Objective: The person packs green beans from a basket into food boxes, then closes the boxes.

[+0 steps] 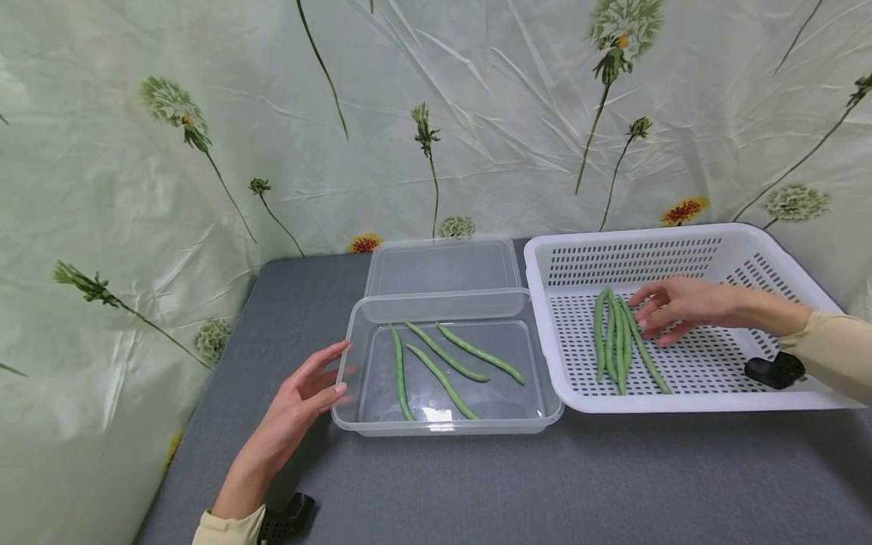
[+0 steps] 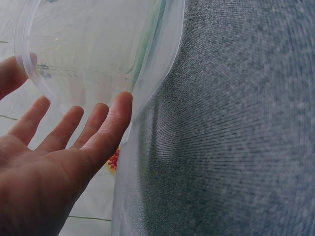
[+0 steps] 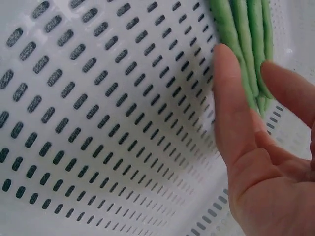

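My left hand (image 1: 293,412) is at the left rim of a clear plastic container (image 1: 447,428). In the left wrist view its fingers spread loosely along the outer wall, and the thumb reaches the rim. Several green beans (image 1: 446,356) lie apart inside the container. My right hand (image 1: 688,303) is over a white perforated basket (image 1: 804,265), just right of a bunch of green beans (image 1: 618,337). In the right wrist view, thumb and forefinger stand apart near the bean ends (image 3: 246,54), pinching nothing that I can see.
A clear flat lid (image 1: 443,265) lies behind the container. Grey cloth (image 1: 436,484) covers the table, and a flower-print sheet (image 1: 436,68) hangs behind it. The basket's left wall stands against the container's right side. A black wrist camera (image 1: 775,371) is on the right wrist.
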A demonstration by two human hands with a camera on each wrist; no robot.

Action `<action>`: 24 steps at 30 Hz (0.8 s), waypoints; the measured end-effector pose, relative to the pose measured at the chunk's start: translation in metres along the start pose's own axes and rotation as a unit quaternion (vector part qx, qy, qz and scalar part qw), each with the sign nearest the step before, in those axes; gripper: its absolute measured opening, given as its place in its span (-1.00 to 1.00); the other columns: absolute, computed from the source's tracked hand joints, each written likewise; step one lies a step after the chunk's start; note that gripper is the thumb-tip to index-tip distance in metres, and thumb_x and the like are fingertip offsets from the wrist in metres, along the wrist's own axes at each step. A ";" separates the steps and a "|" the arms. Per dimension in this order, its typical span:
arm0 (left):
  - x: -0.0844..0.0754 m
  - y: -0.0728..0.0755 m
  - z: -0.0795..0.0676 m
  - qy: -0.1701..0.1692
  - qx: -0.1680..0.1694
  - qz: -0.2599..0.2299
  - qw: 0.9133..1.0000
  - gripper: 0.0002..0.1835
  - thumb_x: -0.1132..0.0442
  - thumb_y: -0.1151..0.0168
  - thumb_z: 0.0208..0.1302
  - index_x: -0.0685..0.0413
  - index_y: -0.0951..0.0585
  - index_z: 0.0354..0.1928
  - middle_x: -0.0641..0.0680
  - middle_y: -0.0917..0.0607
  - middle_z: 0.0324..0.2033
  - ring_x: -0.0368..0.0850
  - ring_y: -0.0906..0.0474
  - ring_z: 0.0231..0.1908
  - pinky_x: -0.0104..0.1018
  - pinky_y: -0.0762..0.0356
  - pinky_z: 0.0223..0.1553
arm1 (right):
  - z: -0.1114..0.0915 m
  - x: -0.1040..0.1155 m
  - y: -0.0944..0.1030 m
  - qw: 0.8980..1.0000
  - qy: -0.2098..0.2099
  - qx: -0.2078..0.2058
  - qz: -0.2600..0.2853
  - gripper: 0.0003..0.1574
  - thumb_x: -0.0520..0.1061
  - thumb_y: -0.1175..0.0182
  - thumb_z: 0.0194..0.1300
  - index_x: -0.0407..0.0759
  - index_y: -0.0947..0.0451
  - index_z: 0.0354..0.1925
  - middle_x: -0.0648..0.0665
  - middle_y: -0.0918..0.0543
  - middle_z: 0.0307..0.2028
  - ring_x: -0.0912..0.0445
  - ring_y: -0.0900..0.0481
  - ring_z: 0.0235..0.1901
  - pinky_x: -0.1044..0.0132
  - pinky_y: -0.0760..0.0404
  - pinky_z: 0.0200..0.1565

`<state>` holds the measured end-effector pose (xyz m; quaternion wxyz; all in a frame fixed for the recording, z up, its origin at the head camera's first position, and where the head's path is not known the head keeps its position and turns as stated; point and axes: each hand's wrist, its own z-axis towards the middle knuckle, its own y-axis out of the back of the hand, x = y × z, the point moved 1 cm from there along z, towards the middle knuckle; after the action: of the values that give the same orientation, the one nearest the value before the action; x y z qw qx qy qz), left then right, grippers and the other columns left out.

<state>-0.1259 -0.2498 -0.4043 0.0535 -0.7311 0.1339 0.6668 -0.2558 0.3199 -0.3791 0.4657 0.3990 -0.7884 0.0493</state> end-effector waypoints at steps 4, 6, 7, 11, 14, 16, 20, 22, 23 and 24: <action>-0.001 0.001 0.000 -0.005 0.004 0.006 1.000 -0.38 0.35 -0.09 0.46 0.05 -0.19 0.50 0.09 -0.17 0.46 0.17 -0.21 0.36 -0.10 -0.52 0.09 | 0.002 0.002 -0.002 1.000 0.005 -0.007 -0.001 -0.28 -0.32 -0.20 0.33 -0.56 -0.08 0.29 -0.29 -0.55 -0.13 -0.10 -0.64 -0.17 0.02 -0.68 -0.15; -0.001 0.001 -0.001 -0.002 0.004 0.009 1.000 -0.38 0.34 -0.10 0.46 0.04 -0.19 0.50 0.07 -0.17 0.46 0.16 -0.22 0.36 -0.11 -0.52 0.09 | 0.004 0.002 -0.003 1.000 0.006 -0.011 -0.003 -0.28 -0.32 -0.22 0.30 -0.55 -0.10 0.26 -0.28 -0.54 -0.16 -0.09 -0.64 -0.20 0.02 -0.68 -0.16; -0.001 0.001 -0.001 -0.001 0.004 0.010 1.000 -0.38 0.34 -0.10 0.46 0.04 -0.19 0.50 0.07 -0.18 0.46 0.16 -0.22 0.36 -0.11 -0.52 0.09 | 0.005 0.002 -0.004 1.000 0.006 -0.014 -0.005 -0.28 -0.31 -0.24 0.29 -0.55 -0.12 0.25 -0.28 -0.54 -0.17 -0.09 -0.64 -0.21 0.02 -0.68 -0.16; -0.001 0.000 0.000 -0.002 0.001 0.010 1.000 -0.38 0.34 -0.11 0.45 0.04 -0.20 0.49 0.08 -0.18 0.46 0.18 -0.22 0.35 -0.11 -0.52 0.09 | 0.010 0.001 -0.007 0.999 0.004 -0.035 -0.025 -0.30 -0.24 -0.31 0.27 -0.49 -0.18 0.20 -0.23 -0.55 -0.22 -0.05 -0.64 -0.27 0.05 -0.69 -0.22; -0.001 0.000 0.000 -0.004 0.000 0.010 1.000 -0.38 0.35 -0.11 0.45 0.06 -0.20 0.49 0.09 -0.18 0.46 0.18 -0.23 0.35 -0.10 -0.53 0.08 | 0.013 0.000 -0.009 0.998 0.005 -0.050 -0.046 -0.31 -0.21 -0.34 0.26 -0.47 -0.21 0.17 -0.22 -0.55 -0.25 -0.04 -0.63 -0.31 0.06 -0.70 -0.26; -0.001 0.000 0.000 -0.004 0.000 0.009 1.000 -0.38 0.35 -0.11 0.45 0.06 -0.20 0.49 0.09 -0.18 0.46 0.18 -0.23 0.35 -0.09 -0.52 0.09 | 0.016 0.001 -0.010 0.996 0.010 -0.057 -0.063 -0.33 -0.22 -0.35 0.25 -0.47 -0.23 0.14 -0.21 -0.55 -0.26 -0.02 -0.63 -0.34 0.07 -0.70 -0.29; -0.001 0.000 -0.001 -0.001 0.000 0.010 1.000 -0.38 0.35 -0.11 0.45 0.04 -0.21 0.49 0.08 -0.19 0.45 0.15 -0.24 0.34 -0.08 -0.52 0.09 | 0.018 0.001 -0.011 0.994 0.026 -0.064 -0.087 -0.38 -0.26 -0.36 0.23 -0.48 -0.25 0.10 -0.21 -0.53 -0.30 -0.01 -0.63 -0.37 0.08 -0.70 -0.32; -0.001 0.000 -0.001 -0.001 0.000 0.009 1.000 -0.38 0.35 -0.10 0.45 0.04 -0.21 0.49 0.08 -0.19 0.45 0.16 -0.24 0.35 -0.07 -0.52 0.09 | 0.019 0.002 -0.012 0.993 0.032 -0.066 -0.092 -0.40 -0.29 -0.34 0.22 -0.49 -0.26 0.08 -0.21 -0.52 -0.31 -0.01 -0.63 -0.38 0.07 -0.70 -0.32; -0.001 0.000 -0.001 -0.001 0.000 0.009 1.000 -0.38 0.35 -0.10 0.45 0.04 -0.20 0.49 0.08 -0.19 0.45 0.16 -0.23 0.35 -0.07 -0.52 0.09 | 0.018 0.003 -0.012 0.993 0.034 -0.066 -0.092 -0.41 -0.30 -0.33 0.22 -0.49 -0.26 0.08 -0.21 -0.52 -0.31 -0.01 -0.63 -0.38 0.07 -0.70 -0.32; -0.001 0.000 -0.001 -0.002 0.000 0.010 1.000 -0.38 0.35 -0.10 0.45 0.05 -0.20 0.49 0.08 -0.19 0.45 0.16 -0.23 0.35 -0.07 -0.52 0.09 | 0.018 0.003 -0.012 0.993 0.035 -0.065 -0.091 -0.42 -0.32 -0.32 0.22 -0.50 -0.25 0.08 -0.21 -0.52 -0.30 -0.02 -0.63 -0.37 0.07 -0.70 -0.31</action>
<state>-0.1254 -0.2500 -0.4027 0.0476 -0.7284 0.1412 0.6688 -0.2612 0.3019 -0.3906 0.5206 0.4355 -0.7338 -0.0308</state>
